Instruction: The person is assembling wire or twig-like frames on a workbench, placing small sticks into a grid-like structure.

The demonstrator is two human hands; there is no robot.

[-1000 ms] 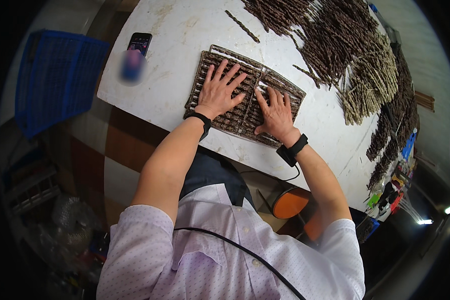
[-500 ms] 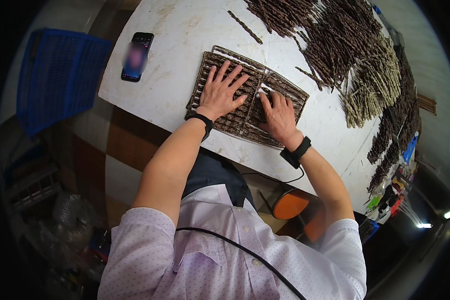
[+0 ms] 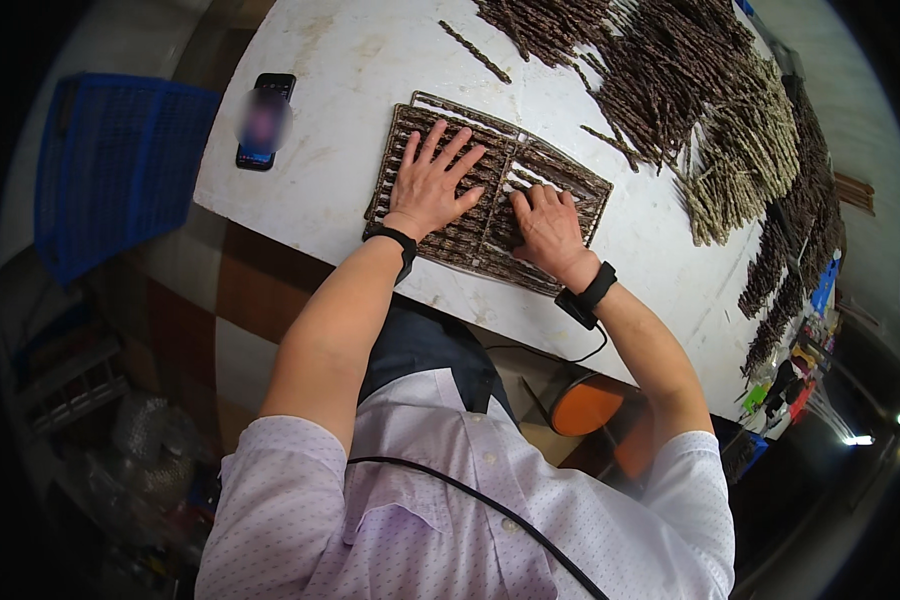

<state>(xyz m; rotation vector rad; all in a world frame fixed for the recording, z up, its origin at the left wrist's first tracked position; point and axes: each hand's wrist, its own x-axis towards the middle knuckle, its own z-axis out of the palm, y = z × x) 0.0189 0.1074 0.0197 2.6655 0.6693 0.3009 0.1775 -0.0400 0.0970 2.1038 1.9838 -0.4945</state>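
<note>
A flat rectangular frame (image 3: 500, 228), divided in two by a middle bar, lies near the table's front edge. Dark brown twisted strands run in rows across both halves, with white gaps between some of them. Over its left half my left hand (image 3: 432, 190) lies palm down, open, fingers spread on the strands. My right hand (image 3: 552, 232) rests on the right half with its fingers bent and slightly apart, the thumb away from them. Its fingertips touch the strands, and nothing shows held in it. What lies under both palms is hidden.
The white table (image 3: 335, 190) carries a phone (image 3: 263, 122) at the left. Dark twisted sticks (image 3: 670, 70) pile up at the far right, beside paler ones (image 3: 735, 180). One loose stick (image 3: 475, 52) lies beyond the frame. A blue plastic crate (image 3: 120, 165) stands left of the table.
My right hand's fingers have shifted slightly and bent more over the right half. My left hand stays spread on the left half. The whole view has shifted a little.
</note>
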